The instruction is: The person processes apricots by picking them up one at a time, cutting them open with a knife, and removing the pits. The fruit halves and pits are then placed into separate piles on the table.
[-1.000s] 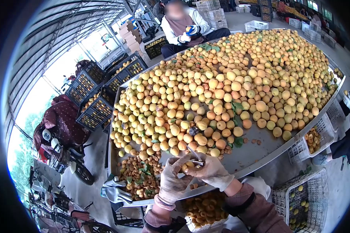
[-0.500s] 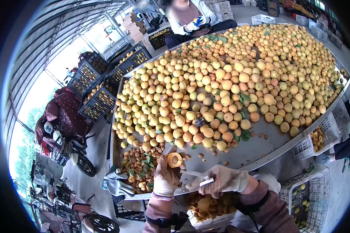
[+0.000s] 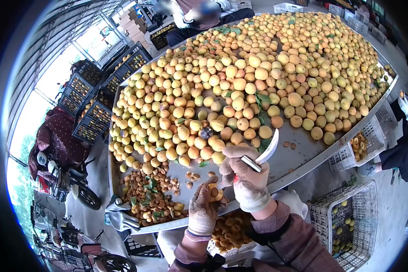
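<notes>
My left hand [image 3: 201,208], in a stained knit glove, is closed around a cut apricot half [image 3: 216,194] near the table's front edge. Just to its right, my gloved right hand [image 3: 248,181] grips a small knife [image 3: 268,149], its curved blade pointing up and away from the fruit. My right fingertips are close to the apricot half; contact is hard to make out. Whole apricots [image 3: 254,75] cover much of the metal table [image 3: 299,158]. Pits and scraps [image 3: 154,195] lie left of my hands. Below the edge, a crate holds apricot halves [image 3: 231,231].
A spare glove [image 3: 121,215] lies on the table's left corner. A white plastic basket [image 3: 356,222] stands at the lower right, near another person's gloved hand [image 3: 405,105]. Black crates of fruit [image 3: 93,118] and a motorbike [image 3: 72,181] are at the left.
My right hand has moved up, and the knife blade has swung from the apricot half to point up and right. My left hand still holds the half. The view has shifted a little.
</notes>
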### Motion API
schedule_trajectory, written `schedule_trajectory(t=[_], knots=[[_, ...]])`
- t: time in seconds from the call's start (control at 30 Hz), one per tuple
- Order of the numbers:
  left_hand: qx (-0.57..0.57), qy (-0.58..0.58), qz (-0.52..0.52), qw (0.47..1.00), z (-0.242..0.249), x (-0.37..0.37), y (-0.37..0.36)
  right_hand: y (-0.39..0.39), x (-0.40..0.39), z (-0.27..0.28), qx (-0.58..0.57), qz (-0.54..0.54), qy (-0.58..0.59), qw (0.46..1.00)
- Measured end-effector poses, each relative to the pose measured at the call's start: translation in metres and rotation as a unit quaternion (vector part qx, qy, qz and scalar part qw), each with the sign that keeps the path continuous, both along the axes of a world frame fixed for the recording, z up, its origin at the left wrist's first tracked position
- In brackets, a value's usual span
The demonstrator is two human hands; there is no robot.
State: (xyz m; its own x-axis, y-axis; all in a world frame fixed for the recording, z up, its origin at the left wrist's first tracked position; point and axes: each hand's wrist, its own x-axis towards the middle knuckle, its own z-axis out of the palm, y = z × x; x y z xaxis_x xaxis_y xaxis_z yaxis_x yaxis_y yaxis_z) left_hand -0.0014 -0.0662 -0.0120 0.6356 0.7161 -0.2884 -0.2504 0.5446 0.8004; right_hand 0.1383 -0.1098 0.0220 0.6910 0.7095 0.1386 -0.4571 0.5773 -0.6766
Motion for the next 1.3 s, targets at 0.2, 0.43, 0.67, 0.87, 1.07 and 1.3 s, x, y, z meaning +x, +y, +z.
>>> schedule_trajectory(t=[0.2, 0.43, 0.67, 0.87, 1.07, 1.3], knots=[[0.272, 0.059, 0.016, 0.96, -0.025, 0.006, -0.004, 0.003, -0.009, -0.001, 0.08, 0.047, -0.233, 0.968], [0.108, 0.153, 0.069, 0.98, -0.004, 0.044, 0.013, 0.028, 0.023, -0.028, -0.001, -0.067, 0.191, 0.979], [-0.098, 0.032, -0.001, 0.995, -0.006, 0.042, 0.039, 0.046, 0.031, -0.049, 0.052, -0.001, 0.336, 0.94], [0.122, 0.03, 0.104, 0.987, -0.021, 0.018, 0.079, 0.029, 0.046, -0.027, 0.015, -0.096, 0.183, 0.978], [-0.006, -0.065, 0.064, 0.996, -0.001, -0.006, 0.075, 0.019, 0.057, -0.033, 0.023, -0.075, 0.201, 0.976], [0.233, 0.211, -0.295, 0.902, 0.044, -0.017, 0.021, -0.011, 0.078, -0.018, -0.033, -0.103, 0.196, 0.975]])
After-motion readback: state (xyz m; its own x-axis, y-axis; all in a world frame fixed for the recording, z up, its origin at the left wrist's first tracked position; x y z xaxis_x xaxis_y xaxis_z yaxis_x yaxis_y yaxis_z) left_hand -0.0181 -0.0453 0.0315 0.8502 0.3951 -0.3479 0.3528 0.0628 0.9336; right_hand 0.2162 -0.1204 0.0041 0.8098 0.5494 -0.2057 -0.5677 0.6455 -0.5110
